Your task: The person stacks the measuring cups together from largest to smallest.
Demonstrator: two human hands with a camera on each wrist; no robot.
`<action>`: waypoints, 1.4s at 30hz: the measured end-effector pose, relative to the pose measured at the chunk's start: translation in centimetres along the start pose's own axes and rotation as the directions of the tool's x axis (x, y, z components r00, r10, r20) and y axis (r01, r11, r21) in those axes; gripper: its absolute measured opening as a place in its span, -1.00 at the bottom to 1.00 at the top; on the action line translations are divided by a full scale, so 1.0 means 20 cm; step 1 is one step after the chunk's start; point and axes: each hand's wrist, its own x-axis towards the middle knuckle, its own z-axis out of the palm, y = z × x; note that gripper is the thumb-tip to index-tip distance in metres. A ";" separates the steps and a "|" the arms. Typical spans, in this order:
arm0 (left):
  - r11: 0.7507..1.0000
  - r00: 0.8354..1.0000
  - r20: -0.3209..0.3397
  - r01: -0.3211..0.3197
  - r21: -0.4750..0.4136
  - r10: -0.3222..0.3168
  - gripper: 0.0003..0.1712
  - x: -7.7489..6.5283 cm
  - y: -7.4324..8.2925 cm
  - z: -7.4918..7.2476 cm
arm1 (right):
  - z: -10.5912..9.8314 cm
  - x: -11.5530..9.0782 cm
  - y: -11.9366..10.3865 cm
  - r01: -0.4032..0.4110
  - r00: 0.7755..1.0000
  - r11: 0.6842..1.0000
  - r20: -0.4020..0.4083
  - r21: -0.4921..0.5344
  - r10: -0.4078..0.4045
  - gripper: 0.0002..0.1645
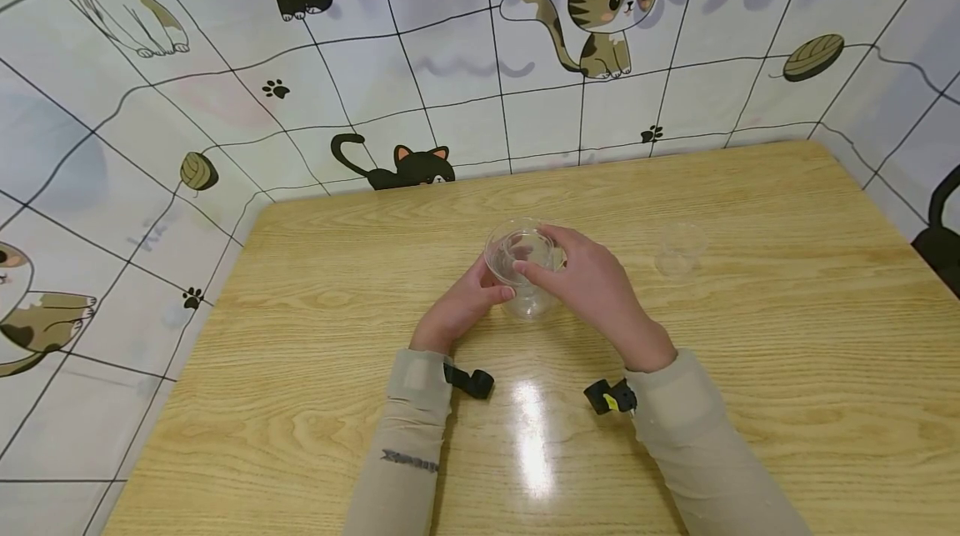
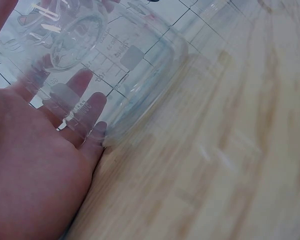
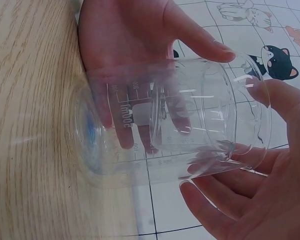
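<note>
A large clear glass beaker (image 3: 121, 162) with printed volume marks stands upright on the table. A smaller clear beaker (image 3: 165, 117) sits inside it, its bottom well above the larger one's base. My left hand (image 1: 468, 303) holds the large beaker from the left, thumb along the near side and fingers behind the glass. From the right, my right hand (image 1: 592, 278) grips the smaller beaker at the top, thumb over the mouth and forefinger at the far side. Its other fingers (image 3: 225, 182) lie along the upper wall. Reflections blur the two rims together.
Another small clear glass vessel (image 1: 681, 252) stands to the right on the wooden table (image 1: 315, 269). A white cloth (image 1: 442, 44) with cat drawings rises behind the table and along its sides. Small black wrist cameras (image 1: 471, 383) are strapped over the sleeves.
</note>
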 end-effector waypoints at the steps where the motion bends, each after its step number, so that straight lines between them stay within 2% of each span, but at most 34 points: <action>1: 1.000 1.000 0.003 -0.002 0.000 0.002 0.00 0.00 0.01 0.01 | 0.00 0.00 0.00 0.000 1.000 1.000 -0.001 0.000 0.000 -0.02; 9: 1.000 1.000 0.004 -0.002 0.022 0.002 0.03 -0.02 0.07 0.03 | 0.01 0.00 0.01 0.015 1.000 1.000 -0.014 0.025 -0.014 -0.05; 20: 0.999 1.000 0.017 0.023 0.027 -0.023 -0.04 -0.03 0.07 0.02 | 0.02 0.00 0.02 0.023 1.000 0.997 -0.019 0.077 -0.021 -0.09; 31: 1.000 1.000 0.024 -0.009 -0.002 0.009 -0.17 -0.03 0.07 0.02 | 0.02 0.00 0.02 0.034 0.999 0.996 -0.032 0.087 -0.031 -0.09; 42: 1.000 1.000 0.028 -0.005 -0.028 0.006 -0.15 -0.03 0.07 0.02 | 0.02 0.01 0.03 0.038 0.999 0.995 -0.033 0.090 -0.036 -0.10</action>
